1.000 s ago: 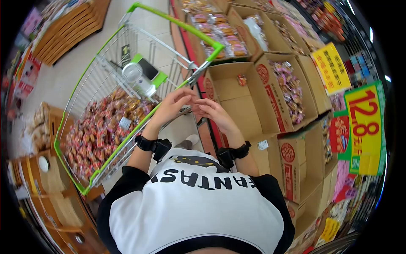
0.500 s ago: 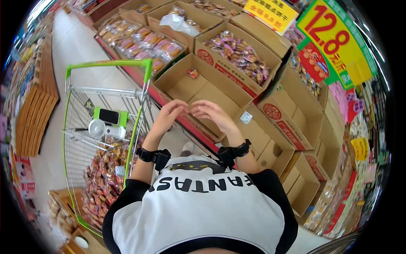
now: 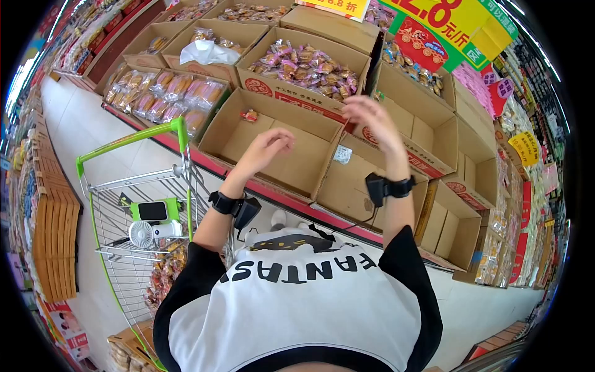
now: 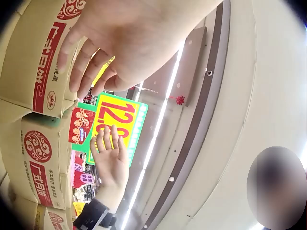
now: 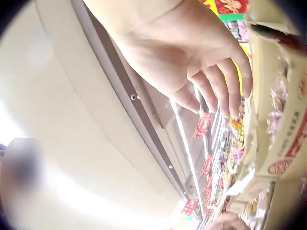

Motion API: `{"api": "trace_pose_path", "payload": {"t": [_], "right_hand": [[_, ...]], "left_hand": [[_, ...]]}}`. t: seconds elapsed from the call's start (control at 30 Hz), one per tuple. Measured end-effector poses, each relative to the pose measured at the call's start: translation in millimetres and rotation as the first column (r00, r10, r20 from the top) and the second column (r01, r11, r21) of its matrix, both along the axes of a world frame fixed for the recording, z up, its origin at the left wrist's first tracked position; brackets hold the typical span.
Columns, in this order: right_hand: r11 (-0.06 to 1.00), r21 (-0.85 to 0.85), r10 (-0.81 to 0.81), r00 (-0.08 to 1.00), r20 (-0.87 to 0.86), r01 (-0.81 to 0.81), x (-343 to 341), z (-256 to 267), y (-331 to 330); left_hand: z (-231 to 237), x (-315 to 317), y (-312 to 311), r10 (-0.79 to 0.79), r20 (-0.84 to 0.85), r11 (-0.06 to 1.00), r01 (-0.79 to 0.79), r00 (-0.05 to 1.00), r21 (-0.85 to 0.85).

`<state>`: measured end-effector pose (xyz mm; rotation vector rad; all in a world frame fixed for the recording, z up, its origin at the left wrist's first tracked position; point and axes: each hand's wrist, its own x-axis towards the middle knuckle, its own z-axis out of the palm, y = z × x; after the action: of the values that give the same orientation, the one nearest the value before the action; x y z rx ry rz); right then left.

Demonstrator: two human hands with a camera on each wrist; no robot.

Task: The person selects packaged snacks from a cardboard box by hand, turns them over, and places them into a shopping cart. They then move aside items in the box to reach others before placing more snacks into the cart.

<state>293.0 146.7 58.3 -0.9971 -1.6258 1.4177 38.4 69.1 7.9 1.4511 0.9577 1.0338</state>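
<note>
In the head view my left hand hovers over the front cardboard box, its fingers loosely bent and holding nothing. One small red-wrapped packet lies in that box's back left corner. Further right, my right hand is raised in front of the neighbouring boxes, fingers loose, palm bare. Behind it stands a box of pink-wrapped snacks. The left wrist view shows the bare palms of both the left hand and the right hand. Relaxed fingers hang from the right hand in the right wrist view.
On the left stands a green-rimmed shopping cart with wrapped snacks, a phone and a small white fan. Packaged pastries fill a box behind it. A big price sign rises over the display.
The hands, close together before, have moved apart, the right one going up and right. The view has turned toward the boxes, and the cart now sits lower left.
</note>
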Motion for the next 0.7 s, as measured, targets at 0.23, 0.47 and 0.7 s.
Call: {"api": "trace_pose_path", "payload": {"t": [0.23,0.47,0.7], "right_hand": [[0.943,0.275,-0.208,0.977,0.048,0.187,66,86,29],[0.859,0.468,-0.295,0.948,0.118,0.209,80,134,57],[0.722,0.688,-0.476,0.779,0.41,0.079,59,105,127]], "left_hand": [[13,8,30,-0.105,0.022,0.994,0.104,0.994,0.045],[33,13,51,-0.143,-0.002,0.986,0.142,0.99,0.083],[58,26,94,-0.176,0.016,0.978,0.173,0.984,0.117]]}}
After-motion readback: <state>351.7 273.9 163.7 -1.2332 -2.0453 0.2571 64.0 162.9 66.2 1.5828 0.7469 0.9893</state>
